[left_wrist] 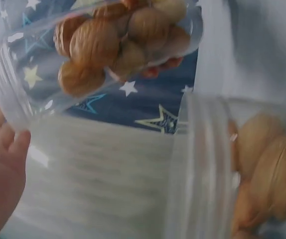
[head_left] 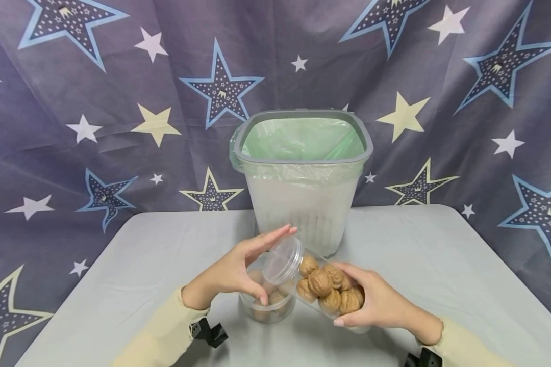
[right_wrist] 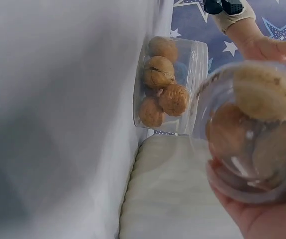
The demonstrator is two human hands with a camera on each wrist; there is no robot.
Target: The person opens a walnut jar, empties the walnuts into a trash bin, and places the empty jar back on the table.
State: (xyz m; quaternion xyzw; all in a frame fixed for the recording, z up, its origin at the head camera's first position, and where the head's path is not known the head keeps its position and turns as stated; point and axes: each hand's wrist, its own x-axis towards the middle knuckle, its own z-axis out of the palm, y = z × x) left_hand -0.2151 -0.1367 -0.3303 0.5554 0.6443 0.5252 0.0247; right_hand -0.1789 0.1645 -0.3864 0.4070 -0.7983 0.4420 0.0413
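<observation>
My right hand (head_left: 378, 298) grips a clear plastic jar (head_left: 282, 261) with several walnuts (head_left: 332, 288) in it. The jar is tilted, its mouth end pointing left above a second clear jar (head_left: 268, 316) that stands upright on the table. Several more walnuts (right_wrist: 162, 74) lie in that standing jar. My left hand (head_left: 231, 270) is at the mouths of both jars, thumb and fingers spread apart. In the left wrist view its fingers (left_wrist: 3, 134) are extended beside the tilted jar's mouth; whether they touch it I cannot tell.
Behind the hands stands a pale bin (head_left: 303, 204) with a grey rim and a green bag liner (head_left: 298, 140). A light grey cloth covers the table (head_left: 179, 244). A dark curtain with stars (head_left: 275, 30) hangs behind the table.
</observation>
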